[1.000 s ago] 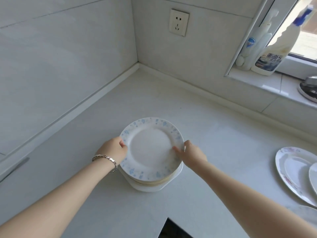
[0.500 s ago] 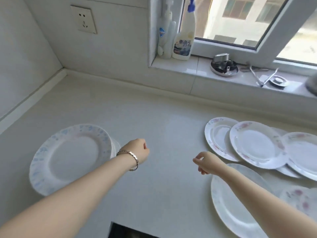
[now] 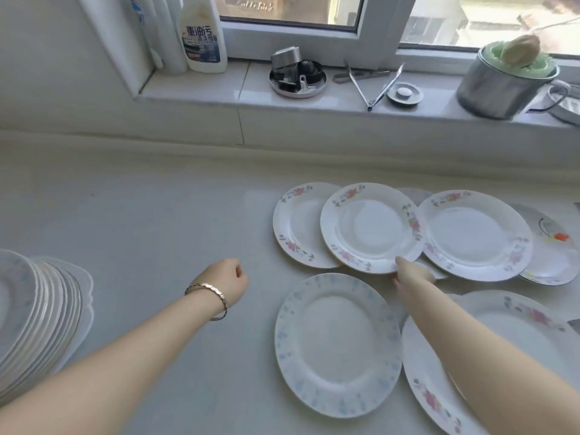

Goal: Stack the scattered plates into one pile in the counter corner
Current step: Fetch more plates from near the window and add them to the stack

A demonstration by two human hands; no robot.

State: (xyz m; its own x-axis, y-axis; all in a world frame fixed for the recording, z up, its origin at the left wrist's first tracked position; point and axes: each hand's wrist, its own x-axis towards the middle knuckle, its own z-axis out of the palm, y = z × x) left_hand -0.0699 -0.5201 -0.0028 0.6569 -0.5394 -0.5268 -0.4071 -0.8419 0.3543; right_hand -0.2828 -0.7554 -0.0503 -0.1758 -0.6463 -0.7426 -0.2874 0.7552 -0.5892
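Several plates loose: spread over the counter (image 3: 157, 215), 12 to 5 o'clock of view, rims overlapping.
Pile: tall stack (image 3: 34, 312) at 9 o'clock, at frame edge; corner itself out of view.
Plate in hand: pink-flower plate (image 3: 372, 227), centre-right, lying flat. Its rim sits on top of the left neighbour (image 3: 293, 224) and, it seems, the right neighbour (image 3: 477, 233).
R hand (image 3: 411, 274): at that plate's 5 o'clock rim, pinching it as far as shows. Thumb on top of rim, fingers tucked under, hidden.
L hand (image 3: 224, 279): over bare counter, loosely curled, holding nothing.
Blue plate (image 3: 337, 343): 6 o'clock of the pink one, just beside R wrist, lying alone.
Key relation: plate lies at 11 o'clock from R grip; pile is well apart at 9 o'clock, w/ L hand between the two. Round plate, so no long axis; only the grip side counts.
Step (guess): lift near rim, carry toward 9 o'clock, L hand nearest to take the far rim.
Risk (guess): a one-edge pinch may tip the plate or drag the neighbours.
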